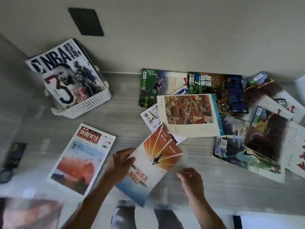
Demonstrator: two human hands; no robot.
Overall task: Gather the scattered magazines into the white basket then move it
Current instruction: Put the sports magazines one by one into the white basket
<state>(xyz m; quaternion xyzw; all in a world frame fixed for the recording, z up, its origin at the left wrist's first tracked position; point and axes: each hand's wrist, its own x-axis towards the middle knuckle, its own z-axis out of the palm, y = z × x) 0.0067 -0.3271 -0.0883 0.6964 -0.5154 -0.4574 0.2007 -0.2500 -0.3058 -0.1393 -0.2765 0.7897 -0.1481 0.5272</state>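
Observation:
A white perforated basket (92,104) stands at the back left of the grey table, with an NBA magazine (66,75) upright in it. My left hand (121,162) grips the left edge of an orange and blue magazine (153,164) lying near the front middle. Just right of that magazine hovers my right hand (191,179), fingers curled and holding nothing. A red-titled magazine (80,157) lies flat to the left. A magazine with a painting on its cover (189,113) tops a scattered pile (231,104) spreading to the right.
A dark plate (85,21) is fixed on the wall behind. A dark object and scissors (9,162) lie at the far left edge. More printed sheets (31,214) blur along the front edge. Bare tabletop (125,116) shows between basket and pile.

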